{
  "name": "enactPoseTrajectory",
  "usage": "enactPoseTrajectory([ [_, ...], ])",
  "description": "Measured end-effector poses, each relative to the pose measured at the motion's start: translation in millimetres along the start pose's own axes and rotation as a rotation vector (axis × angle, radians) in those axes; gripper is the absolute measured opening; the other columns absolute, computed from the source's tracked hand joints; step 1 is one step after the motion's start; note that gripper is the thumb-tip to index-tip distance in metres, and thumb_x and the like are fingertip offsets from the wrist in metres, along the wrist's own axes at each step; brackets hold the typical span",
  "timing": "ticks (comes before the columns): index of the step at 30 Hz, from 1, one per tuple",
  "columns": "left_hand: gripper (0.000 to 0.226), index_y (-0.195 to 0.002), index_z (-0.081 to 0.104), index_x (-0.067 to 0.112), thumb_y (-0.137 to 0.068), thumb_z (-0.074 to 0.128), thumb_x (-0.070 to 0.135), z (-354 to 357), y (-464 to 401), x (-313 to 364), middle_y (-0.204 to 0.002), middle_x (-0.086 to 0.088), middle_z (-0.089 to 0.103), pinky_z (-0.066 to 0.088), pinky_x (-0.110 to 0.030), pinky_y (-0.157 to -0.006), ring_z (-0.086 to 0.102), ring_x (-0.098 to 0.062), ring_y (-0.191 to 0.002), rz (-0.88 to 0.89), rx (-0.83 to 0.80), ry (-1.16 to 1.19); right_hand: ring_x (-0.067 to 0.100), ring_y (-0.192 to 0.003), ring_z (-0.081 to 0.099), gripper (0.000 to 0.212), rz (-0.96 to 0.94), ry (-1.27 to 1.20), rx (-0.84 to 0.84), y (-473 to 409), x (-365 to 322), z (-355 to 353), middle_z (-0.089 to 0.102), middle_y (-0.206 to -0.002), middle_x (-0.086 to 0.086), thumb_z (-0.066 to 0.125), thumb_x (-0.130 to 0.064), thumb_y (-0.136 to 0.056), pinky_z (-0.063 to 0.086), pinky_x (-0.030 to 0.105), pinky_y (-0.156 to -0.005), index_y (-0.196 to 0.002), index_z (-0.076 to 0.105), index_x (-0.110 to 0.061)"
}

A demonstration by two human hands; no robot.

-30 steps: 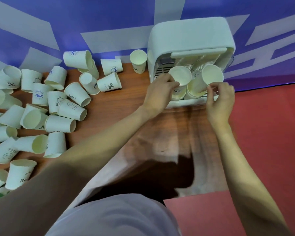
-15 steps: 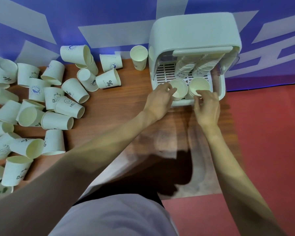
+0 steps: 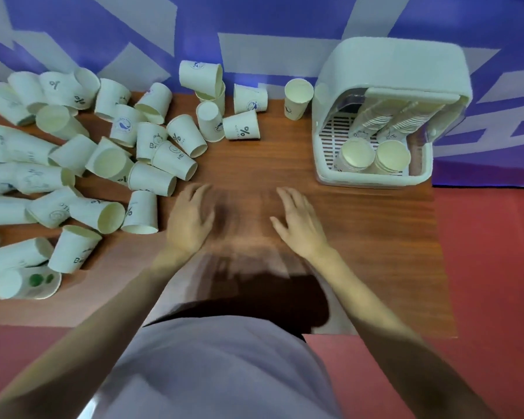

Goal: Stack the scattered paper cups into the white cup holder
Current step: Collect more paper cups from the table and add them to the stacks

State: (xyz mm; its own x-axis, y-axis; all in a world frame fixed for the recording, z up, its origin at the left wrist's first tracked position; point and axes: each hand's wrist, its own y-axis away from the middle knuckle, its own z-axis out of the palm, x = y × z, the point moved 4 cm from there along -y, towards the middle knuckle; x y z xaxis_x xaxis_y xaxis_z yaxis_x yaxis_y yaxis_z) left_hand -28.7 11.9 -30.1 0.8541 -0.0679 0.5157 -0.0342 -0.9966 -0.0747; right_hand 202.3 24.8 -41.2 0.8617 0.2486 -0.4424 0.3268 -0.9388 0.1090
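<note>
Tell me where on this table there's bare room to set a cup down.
Bare wood lies between the scattered cups and the white cup holder, ahead of both hands, left hand and right hand, and right of the right hand. The table's left side is crowded.

A wooden table (image 3: 285, 164) with a brown grain top. Many white paper cups (image 3: 152, 176) lie scattered over its left half, most tipped on their sides. One cup (image 3: 297, 98) stands upright near the back edge. A white cup holder (image 3: 372, 178) sits at the back right corner.
</note>
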Motion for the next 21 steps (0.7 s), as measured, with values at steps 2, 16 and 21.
enactPoseTrajectory([
  [2, 0.046, -0.128, 0.051, 0.005, -0.085, 0.050, 0.023, -23.5, 22.4, -28.9, -0.124, -0.015, 0.052, 0.042, -0.038, -0.093, 0.049, -0.029, -0.113, -0.067, 0.050, 0.004, 0.031, -0.133, 0.035, 0.062, -0.062, 0.020, -0.067, 1.9, -32.9, 15.9, 0.035, -0.146, 0.015, 0.055, -0.029, -0.093, 0.029, 0.041, -0.112, -0.145, 0.031, -0.006],
  [16, 0.037, -0.111, 0.062, -0.002, -0.082, 0.070, 0.017, -112.8, 76.0, -174.5, -0.112, -0.022, 0.058, 0.046, -0.046, -0.082, 0.053, -0.041, -0.103, -0.310, 0.119, -0.189, 0.032, -0.125, 0.043, 0.067, -0.228, 0.089, -0.231, -42.3, -210.5, 101.1, 0.032, -0.144, 0.014, 0.056, -0.022, -0.092, 0.038, 0.045, -0.103, -0.147, 0.021, -0.010],
  [21, 0.043, -0.102, 0.065, 0.004, -0.079, 0.071, 0.041, -125.0, 64.2, -182.1, -0.109, -0.017, 0.061, 0.045, -0.040, -0.072, 0.055, -0.036, -0.099, -0.425, 0.147, -0.155, 0.034, -0.125, 0.040, 0.067, -0.217, 0.199, -0.252, -60.9, -241.1, 121.7, 0.024, -0.148, 0.019, 0.056, -0.020, -0.092, 0.038, 0.045, -0.102, -0.149, 0.021, -0.015],
])
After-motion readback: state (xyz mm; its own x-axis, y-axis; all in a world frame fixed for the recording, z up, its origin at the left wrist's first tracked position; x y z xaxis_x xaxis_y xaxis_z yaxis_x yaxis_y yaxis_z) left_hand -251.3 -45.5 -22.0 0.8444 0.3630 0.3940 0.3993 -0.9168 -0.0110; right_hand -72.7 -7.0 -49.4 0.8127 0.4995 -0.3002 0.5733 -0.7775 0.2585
